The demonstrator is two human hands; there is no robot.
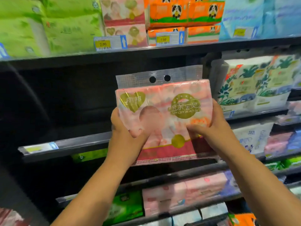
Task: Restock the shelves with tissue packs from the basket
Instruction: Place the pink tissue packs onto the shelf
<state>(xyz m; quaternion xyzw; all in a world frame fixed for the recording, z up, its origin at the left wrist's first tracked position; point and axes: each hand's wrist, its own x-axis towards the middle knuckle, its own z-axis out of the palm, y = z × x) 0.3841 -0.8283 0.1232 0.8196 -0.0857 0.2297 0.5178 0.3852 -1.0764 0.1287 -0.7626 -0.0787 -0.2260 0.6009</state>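
The left grip (125, 128) and right grip (210, 126) are each clamped on a side of the pink tissue pack (162, 108). It is held upright in the air before a dark shelf (65, 144). Beyond it, white leafy packs (254, 88) stand to the right, and matching pink packs (123, 18) sit above.

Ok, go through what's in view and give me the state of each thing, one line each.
Pink pack: held up in front of the shelves, not yet shelved.
Left hand: grips the pack's left edge.
Right hand: grips the pack's lower right.
Top shelf: stocked with packs across.
Middle shelf: leaf-print packs at its right end.
Lower pink packs: shelved, side by side.
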